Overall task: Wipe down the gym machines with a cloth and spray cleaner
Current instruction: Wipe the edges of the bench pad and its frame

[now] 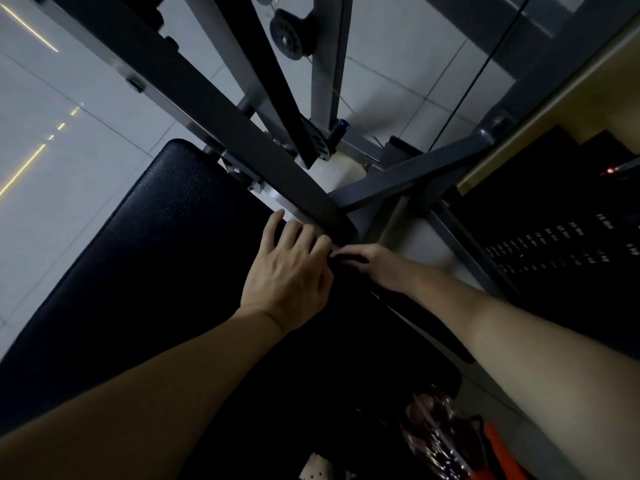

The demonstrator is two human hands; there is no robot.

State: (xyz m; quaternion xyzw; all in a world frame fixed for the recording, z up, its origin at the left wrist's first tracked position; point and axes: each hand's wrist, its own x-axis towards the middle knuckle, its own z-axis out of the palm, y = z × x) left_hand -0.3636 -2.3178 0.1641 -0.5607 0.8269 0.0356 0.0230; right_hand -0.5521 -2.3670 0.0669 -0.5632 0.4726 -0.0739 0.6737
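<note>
Seemingly our right hand [372,263] pinches a dark cloth strip [346,260] just beside our left hand [287,271], whose curled grip is unclear.

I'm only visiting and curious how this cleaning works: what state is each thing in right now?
Left hand: fingers bent, resting at the pad's edge.
Right hand: gripping a dark object, perhaps the cloth; too dark to tell.
Pad: black, carrying the left hand.
Weight stack: plates stacked together.
Plastic bag: crumpled.
</note>
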